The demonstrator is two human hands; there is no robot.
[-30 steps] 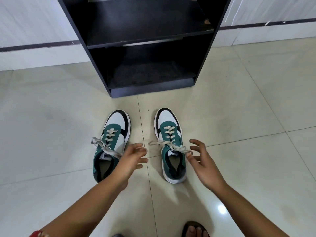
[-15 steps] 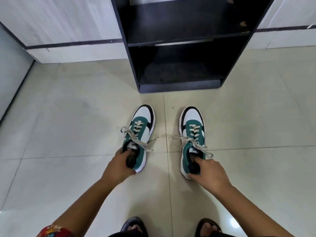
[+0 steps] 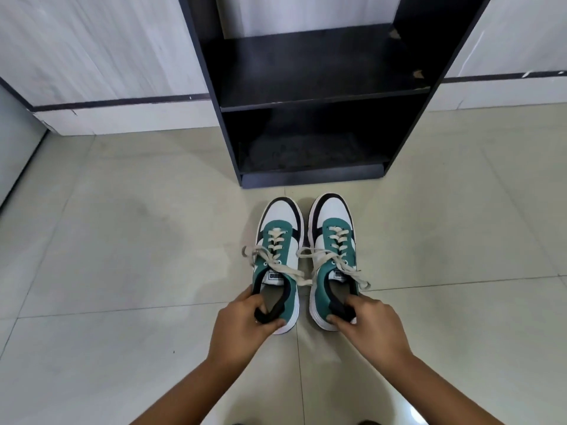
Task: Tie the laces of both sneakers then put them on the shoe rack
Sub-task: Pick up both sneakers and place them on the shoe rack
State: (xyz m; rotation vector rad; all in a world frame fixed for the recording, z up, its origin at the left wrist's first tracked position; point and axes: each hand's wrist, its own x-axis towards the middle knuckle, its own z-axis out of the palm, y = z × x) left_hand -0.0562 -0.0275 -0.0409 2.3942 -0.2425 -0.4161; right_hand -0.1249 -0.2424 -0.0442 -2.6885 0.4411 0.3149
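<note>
Two green, white and black sneakers stand side by side, toes pointing at the black shoe rack (image 3: 310,99). My left hand (image 3: 242,326) grips the heel of the left sneaker (image 3: 277,240), thumb inside the collar. My right hand (image 3: 368,326) pinches the heel of the right sneaker (image 3: 333,237) the same way. Both pairs of cream laces are tied in loose bows whose ends trail over the sides. Whether the soles touch the floor is unclear.
The rack has two open dark shelves, both bare, and stands against a pale wall with a dark stripe. Beige floor tiles (image 3: 122,256) spread to the left and right. A wall panel closes off the far left.
Both hands went from open beside the laces to gripping the heels. The sneakers have come closer together and nearer to the rack.
</note>
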